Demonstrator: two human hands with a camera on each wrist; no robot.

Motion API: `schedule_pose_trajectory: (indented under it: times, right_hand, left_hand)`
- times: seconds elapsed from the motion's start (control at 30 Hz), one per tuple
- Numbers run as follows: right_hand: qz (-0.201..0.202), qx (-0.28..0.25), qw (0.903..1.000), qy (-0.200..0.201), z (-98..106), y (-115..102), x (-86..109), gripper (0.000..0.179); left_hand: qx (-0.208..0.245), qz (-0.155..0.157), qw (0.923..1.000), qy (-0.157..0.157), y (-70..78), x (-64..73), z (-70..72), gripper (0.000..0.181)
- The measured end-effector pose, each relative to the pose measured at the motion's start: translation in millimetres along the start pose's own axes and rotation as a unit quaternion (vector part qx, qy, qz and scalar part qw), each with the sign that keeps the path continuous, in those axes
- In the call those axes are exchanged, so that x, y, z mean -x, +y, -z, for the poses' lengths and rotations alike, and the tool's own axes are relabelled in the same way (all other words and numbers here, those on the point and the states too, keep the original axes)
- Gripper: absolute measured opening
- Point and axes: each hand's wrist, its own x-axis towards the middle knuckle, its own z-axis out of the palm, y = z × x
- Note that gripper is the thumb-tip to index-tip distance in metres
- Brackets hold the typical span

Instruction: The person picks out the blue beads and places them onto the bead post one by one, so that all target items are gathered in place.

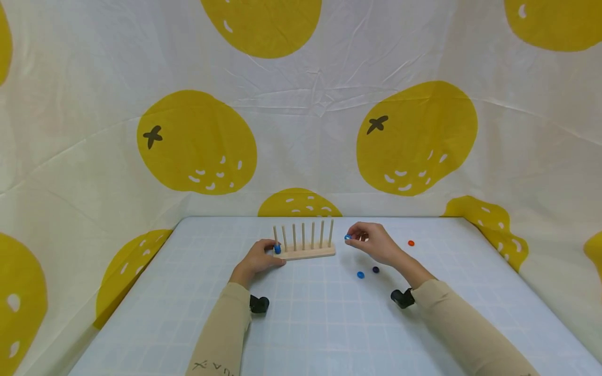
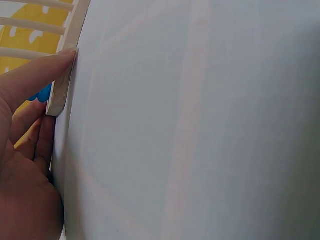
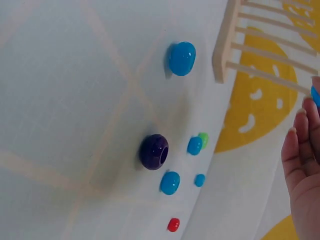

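A wooden peg rack [image 1: 305,255] with several upright pegs stands on the table, blue beads [image 1: 277,249] stacked low on its leftmost peg. My left hand [image 1: 257,259] grips the rack's left end; in the left wrist view the thumb [image 2: 62,59] lies on the base's front edge and the other fingers are round behind. Right of the rack, raised above the table, my right hand [image 1: 374,243] pinches a blue bead [image 1: 348,237] between thumb and fingertips. Only a sliver of that bead shows at the right wrist view's edge.
On the table nearer the front lie a blue bead [image 1: 360,274] and a dark purple bead [image 1: 375,269]. An orange-red bead [image 1: 411,243] sits farther right. The right wrist view shows more blue beads [image 3: 170,183] and a green bead [image 3: 203,139]. A fruit-patterned curtain [image 1: 301,130] encloses the table.
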Motion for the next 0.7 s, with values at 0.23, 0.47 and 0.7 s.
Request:
schedule_pose_trajectory:
  times: [0.23, 0.47, 0.7]
  right_hand:
    - [0.007, -0.007, 0.9999, 0.005, -5, -8, -4.8, 0.017]
    - [0.011, -0.011, 0.9998, 0.008, -12, -18, -11.4, 0.017]
    - [0.049, -0.018, 0.9986, 0.009, -21, -24, -19.4, 0.016]
  left_hand:
    - [-0.003, 0.001, 1.0, -0.001, 0.1, -1.5, -0.3, 0.069]
    - [-0.002, 0.005, 1.0, 0.003, 1.2, -1.0, 0.7, 0.067]
    - [0.007, 0.016, 0.9998, 0.004, 0.2, -0.3, -0.9, 0.068]
